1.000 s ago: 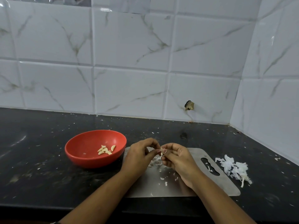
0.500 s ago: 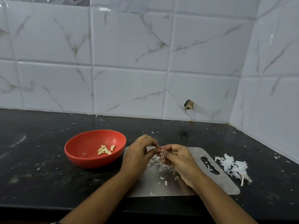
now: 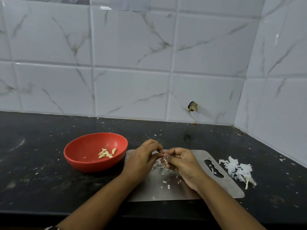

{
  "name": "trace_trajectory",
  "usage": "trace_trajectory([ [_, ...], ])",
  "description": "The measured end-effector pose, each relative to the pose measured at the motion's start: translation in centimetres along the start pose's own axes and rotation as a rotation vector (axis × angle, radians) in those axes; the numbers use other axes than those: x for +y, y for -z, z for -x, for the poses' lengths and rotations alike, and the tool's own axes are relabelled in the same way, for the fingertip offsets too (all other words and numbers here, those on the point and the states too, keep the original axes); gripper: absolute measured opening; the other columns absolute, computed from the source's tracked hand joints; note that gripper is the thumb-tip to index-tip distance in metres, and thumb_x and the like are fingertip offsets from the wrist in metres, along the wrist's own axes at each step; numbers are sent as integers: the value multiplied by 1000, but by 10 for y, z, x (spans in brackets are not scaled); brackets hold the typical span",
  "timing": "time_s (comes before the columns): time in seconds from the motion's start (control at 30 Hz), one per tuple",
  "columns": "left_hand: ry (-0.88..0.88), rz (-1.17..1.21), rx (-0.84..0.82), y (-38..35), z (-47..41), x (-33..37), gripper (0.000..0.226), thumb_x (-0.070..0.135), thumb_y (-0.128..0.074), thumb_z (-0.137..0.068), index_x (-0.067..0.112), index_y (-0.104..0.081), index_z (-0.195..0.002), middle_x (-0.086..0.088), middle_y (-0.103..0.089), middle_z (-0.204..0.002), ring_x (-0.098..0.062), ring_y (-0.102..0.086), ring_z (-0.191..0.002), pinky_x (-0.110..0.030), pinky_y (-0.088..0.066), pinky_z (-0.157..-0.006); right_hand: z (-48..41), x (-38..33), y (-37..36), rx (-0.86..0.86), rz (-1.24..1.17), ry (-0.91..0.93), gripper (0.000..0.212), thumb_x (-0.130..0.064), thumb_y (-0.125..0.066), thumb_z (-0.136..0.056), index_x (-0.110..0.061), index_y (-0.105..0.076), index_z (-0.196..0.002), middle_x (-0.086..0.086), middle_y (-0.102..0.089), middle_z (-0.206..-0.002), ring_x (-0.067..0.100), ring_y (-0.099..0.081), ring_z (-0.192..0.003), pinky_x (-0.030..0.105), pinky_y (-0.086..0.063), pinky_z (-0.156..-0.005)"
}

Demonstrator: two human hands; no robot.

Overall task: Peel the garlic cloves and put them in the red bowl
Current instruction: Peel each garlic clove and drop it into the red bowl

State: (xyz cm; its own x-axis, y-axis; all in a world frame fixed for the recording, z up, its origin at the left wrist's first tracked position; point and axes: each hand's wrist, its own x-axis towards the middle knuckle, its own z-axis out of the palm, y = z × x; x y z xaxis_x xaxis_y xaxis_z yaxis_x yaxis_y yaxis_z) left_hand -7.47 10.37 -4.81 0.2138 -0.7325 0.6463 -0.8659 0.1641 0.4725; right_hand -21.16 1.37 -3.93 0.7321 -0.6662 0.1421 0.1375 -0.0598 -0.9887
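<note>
**Head view: 2 hands pinching 1 garlic clove above the steel board**

Left hand [image 3: 142,161] and right hand [image 3: 181,165] meet fingertip to fingertip, both with fingers curled in. They hang just above the left half of the steel board [image 3: 229,185].

The garlic clove [image 3: 163,157] is pinched between them, thumb and forefinger on each side. Fingertips hide most of it. Only a pale sliver shows, plus a thin white strip of skin [image 3: 165,161] hanging down by the right thumb. Cannot tell how much skin is on the clove.

The heel of the right hand is low over the board. Cannot tell if it touches.

Red bowl [image 3: 78,161] stands upright on the black counter [image 3: 33,180], just left of the board and close to the left hand. Cannot tell if bowl and board touch. Peeled cloves [image 3: 106,154] lie in a small cluster in the bowl's bottom, right of centre.

The board lies flat, with rounded corners and a handle slot [image 3: 214,168] at its right end. Skin flakes [image 3: 166,180] are scattered on it under and in front of the hands, and a few sit in the slot.

A pile of white skins [image 3: 237,170] sits on the counter just beside the board's right end. Small flakes speckle the counter all round.

White marbled tile wall [image 3: 132,47] runs behind and turns the corner on the right. 1 small broken hole [image 3: 192,106] shows low in a tile, behind the board.
</note>
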Motion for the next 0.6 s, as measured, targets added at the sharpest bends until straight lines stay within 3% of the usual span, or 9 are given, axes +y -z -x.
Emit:
trace_trajectory([
  [0.2,5,-73,-15,-1,1,2,17,11,-55,-94,28,-52,-92,20,-48,-97,8,-49,-82,-6,-37,-66,-2,0,0,7,-1,-10,12,-3,-62,-90,1,-68,-99,10,-70,-76,12,-64,-66,20,-53,-63],
  [0.37,12,-91,-25,-5,3,2,16,12,-52,-95,28,-50,-93,19,-45,-97,0,-49,-82,-19,-43,-67,-4,0,-2,47,-68,-6,7,-4,-60,-93,-1,-66,-94,6,-68,-73,11,-61,-65,23,-55,-67],
  [0.6,127,-89,30,-3,2,-5,12,19,-51,-97,29,-48,-92,16,-64,-82,1,-59,-70,-29,-52,-67,-2,-3,-1,77,-150,20,7,-2,-55,-95,-4,-62,-92,4,-64,-74,10,-62,-65,22,-55,-62],
])
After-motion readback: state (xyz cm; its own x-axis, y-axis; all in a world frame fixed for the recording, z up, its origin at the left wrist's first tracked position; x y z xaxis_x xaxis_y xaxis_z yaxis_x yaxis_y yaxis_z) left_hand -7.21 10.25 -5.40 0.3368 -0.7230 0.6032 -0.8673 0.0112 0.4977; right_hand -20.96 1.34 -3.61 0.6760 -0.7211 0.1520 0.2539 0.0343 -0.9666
